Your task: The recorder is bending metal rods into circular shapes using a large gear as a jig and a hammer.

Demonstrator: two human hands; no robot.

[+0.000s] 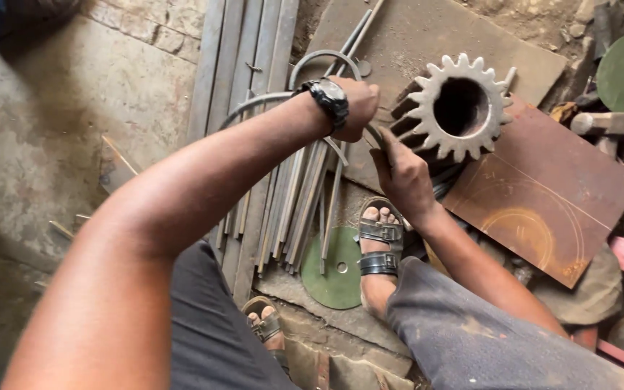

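Nearest, your sandalled foot (378, 249) rests on the floor (52, 94) beside a green disc (337, 271).

Next, your right hand (402, 173): grip closed on the lower end of a curved steel strip (312, 61), close against the gear.

Next, your left hand (355, 105), wristwatch (328, 97) on it: grip closed on the same strip higher up, over the bundle of flat bars (290, 209).

Beyond, a large toothed gear (460, 107) stands on rusty plate (543, 195), touching your right hand.

Handling note, as a judgement: keep both grips firm and near the bend, fingers off the gear teeth, so the curve stays even.
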